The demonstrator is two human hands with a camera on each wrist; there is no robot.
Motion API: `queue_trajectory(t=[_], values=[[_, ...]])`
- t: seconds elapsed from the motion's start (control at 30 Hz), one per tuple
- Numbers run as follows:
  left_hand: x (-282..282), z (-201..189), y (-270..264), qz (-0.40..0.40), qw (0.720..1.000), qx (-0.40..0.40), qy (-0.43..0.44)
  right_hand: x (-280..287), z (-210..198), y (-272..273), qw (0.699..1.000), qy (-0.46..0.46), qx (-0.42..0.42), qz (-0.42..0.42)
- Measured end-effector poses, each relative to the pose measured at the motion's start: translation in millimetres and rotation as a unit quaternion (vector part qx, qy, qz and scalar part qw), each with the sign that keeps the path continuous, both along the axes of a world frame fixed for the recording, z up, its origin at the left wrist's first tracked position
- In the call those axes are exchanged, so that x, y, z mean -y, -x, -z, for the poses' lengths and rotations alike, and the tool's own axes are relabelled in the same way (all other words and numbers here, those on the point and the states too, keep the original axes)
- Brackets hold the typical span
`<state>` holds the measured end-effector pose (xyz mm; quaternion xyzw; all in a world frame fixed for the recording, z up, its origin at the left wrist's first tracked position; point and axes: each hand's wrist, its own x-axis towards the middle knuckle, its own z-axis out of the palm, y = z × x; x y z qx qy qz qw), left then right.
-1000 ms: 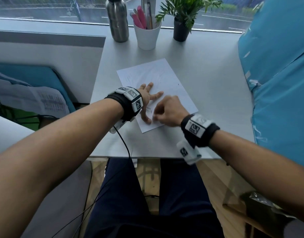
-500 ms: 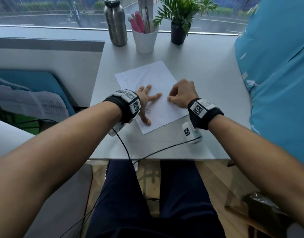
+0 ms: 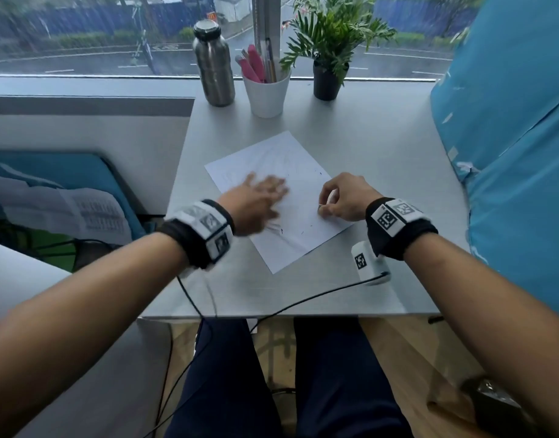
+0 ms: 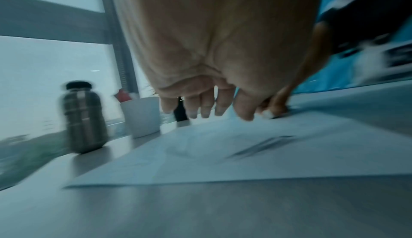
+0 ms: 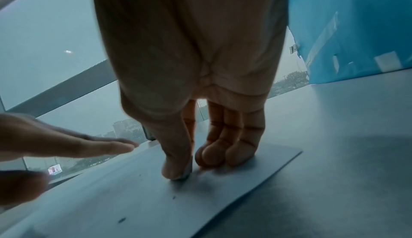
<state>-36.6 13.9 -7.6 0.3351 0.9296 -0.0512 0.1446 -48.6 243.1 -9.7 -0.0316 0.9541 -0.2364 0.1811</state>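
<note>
Bottle: steel bottle upright at the table's far edge, left end.
Left hand: the left hand is flat, fingers straight and spread, over the left part of the paper; it is blurred, so contact cannot be told.
Cup: white cup of pens, just right of the bottle.
Paper: the paper lies skewed mid-table.
Plant: potted plant at the far edge.
Right hand: the right hand is curled, thumb and forefinger pinching a small white piece against the paper's right part.
</note>
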Motion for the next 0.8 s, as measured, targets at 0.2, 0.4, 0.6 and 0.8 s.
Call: queue_trajectory(t=[0.2, 0.4, 0.6, 0.8], values=[[-23.2, 22.9, -62.5, 0.197, 0.965, 0.165, -0.042, 0.4, -7.7, -0.4, 1.000, -0.011, 0.004, -0.017], [18.6, 26.8, -22.6, 0.026, 0.990, 0.135, -0.020, -1.4, -7.0, 0.1, 1.000, -0.004, 0.013, -0.015], [29.2, 23.7, 1.6, -0.085, 0.987, 0.131, -0.034, 3.3, -13.2, -1.5, 0.999, -0.026, 0.023, -0.020], [17.7, 26.3, -2.4, -0.124, 0.985, 0.111, -0.038, 35.3, -18.4, -11.6, 0.995, -0.032, -0.070, -0.058]])
